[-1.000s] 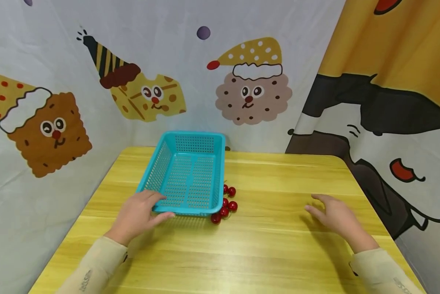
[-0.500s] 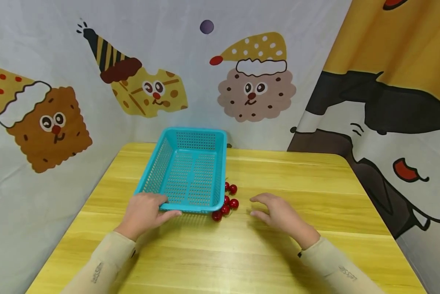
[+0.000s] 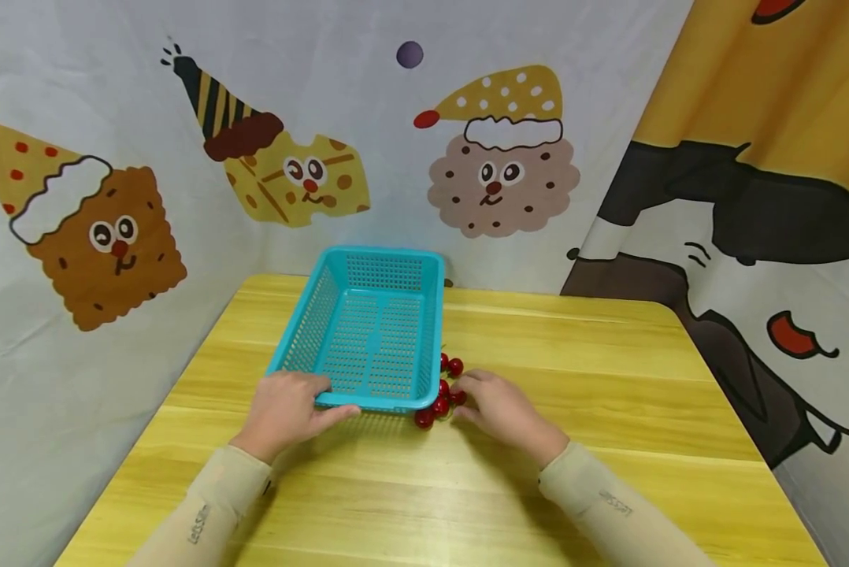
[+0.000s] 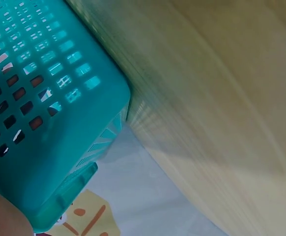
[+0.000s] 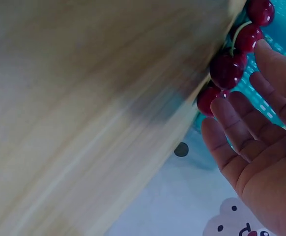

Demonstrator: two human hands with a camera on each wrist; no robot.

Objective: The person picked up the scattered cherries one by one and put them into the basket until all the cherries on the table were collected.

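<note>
A turquoise plastic basket (image 3: 382, 403) with perforated walls stands on the table, nothing inside it. My left hand (image 3: 283, 413) grips its near-left corner, thumb outside the near rim; through the holes in the left wrist view, parts of the fingers show. Several red cherries (image 3: 441, 406) lie along the basket's right side, some partly hidden by its rim. At their right edge is my right hand (image 3: 502, 413), its thumb and fingers spread apart around the outermost cherry (image 5: 226, 70). In the right wrist view the fingertips come right up to the fruit, fingers loosely bent.
The wooden table (image 3: 609, 354) has a yellow grain and a rounded far-right corner. Behind it hangs a pale curtain (image 3: 389, 142) printed with cartoon biscuits and cheese. A cartoon-printed cloth (image 3: 765, 236) hangs on the right.
My right hand has moved left across the table from the right side to the cherries. My left hand stays on the basket's corner, with its fingers slightly farther along the rim.
</note>
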